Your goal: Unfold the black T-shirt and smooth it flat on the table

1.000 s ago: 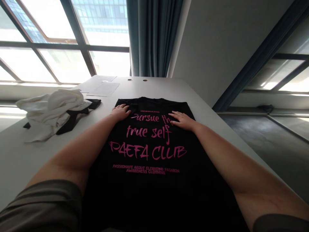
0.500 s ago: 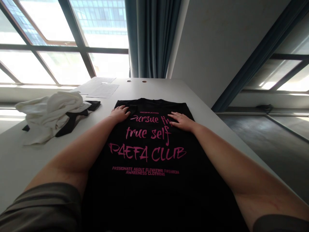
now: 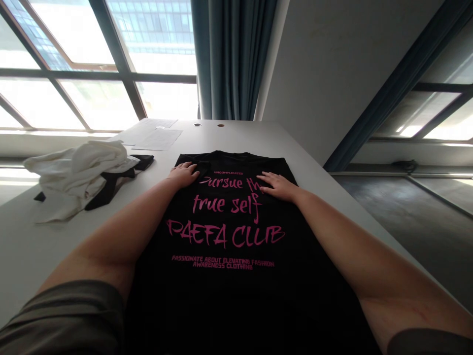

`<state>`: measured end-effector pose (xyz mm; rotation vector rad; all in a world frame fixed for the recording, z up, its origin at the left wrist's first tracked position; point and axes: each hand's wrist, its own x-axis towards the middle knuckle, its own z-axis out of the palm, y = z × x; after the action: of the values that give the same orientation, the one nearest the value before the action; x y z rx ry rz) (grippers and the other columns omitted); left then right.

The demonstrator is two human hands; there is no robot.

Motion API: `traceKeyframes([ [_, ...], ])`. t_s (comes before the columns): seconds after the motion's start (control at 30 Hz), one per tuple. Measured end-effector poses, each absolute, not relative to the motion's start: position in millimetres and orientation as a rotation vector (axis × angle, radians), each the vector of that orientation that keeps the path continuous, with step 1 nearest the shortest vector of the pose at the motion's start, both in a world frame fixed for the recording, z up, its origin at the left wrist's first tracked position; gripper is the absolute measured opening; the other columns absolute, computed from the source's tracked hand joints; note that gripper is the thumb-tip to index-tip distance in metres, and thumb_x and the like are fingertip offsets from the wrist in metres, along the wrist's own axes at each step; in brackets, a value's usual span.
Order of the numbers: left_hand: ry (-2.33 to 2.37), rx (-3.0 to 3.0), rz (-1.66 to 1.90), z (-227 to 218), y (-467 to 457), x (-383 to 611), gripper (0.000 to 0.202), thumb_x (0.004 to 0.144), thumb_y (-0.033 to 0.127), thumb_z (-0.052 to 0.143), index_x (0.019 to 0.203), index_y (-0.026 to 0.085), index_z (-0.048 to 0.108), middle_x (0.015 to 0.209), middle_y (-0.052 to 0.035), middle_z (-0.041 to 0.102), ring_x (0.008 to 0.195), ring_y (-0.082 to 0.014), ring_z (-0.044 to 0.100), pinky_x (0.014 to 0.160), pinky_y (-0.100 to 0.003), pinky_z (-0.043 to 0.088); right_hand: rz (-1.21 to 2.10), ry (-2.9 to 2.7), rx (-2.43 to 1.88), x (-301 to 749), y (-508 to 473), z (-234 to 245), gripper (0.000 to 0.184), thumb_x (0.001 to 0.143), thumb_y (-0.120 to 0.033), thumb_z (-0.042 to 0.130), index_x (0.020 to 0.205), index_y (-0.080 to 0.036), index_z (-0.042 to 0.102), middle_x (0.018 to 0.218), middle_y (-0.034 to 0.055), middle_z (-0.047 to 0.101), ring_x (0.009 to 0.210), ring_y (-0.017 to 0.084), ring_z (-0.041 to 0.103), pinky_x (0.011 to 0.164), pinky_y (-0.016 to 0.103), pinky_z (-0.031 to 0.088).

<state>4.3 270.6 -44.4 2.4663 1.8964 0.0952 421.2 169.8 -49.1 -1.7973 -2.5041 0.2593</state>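
A black T-shirt [image 3: 225, 276] with pink lettering lies flat on the white table [image 3: 33, 246], its printed side up and its far edge away from me. My left hand [image 3: 184, 174] rests flat on the shirt's upper left part, fingers stretched toward the far edge. My right hand [image 3: 279, 185] lies flat on the upper right part, fingers spread and pointing left over the lettering. Both forearms reach along the shirt's sides. Neither hand holds anything.
A crumpled pile of white cloth [image 3: 76, 170] over dark garments [image 3: 107, 190] sits at the left of the table. Sheets of paper [image 3: 157, 138] lie at the far end near two holes in the tabletop. The table's right edge drops to the floor [image 3: 417, 222].
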Motion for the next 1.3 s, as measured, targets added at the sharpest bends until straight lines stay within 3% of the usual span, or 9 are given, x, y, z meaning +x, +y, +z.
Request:
traceKeyframes([
  [1.3,1.888,2.447,0.096,-42.0,269.1,5.3,0.07,0.1,0.063,0.027,0.161,0.03,0.038,0.17,-0.0045,0.03,0.154,-0.034,0.028,0.125,-0.055,0.028,0.252,-2.509,-1.789,423.5,170.4,-49.2,0.073,0.1,-0.067,0.039,0.164,-0.031,0.035,0.171,0.0076,0.024,0.157,0.037,0.023,0.126,0.061,0.02],
])
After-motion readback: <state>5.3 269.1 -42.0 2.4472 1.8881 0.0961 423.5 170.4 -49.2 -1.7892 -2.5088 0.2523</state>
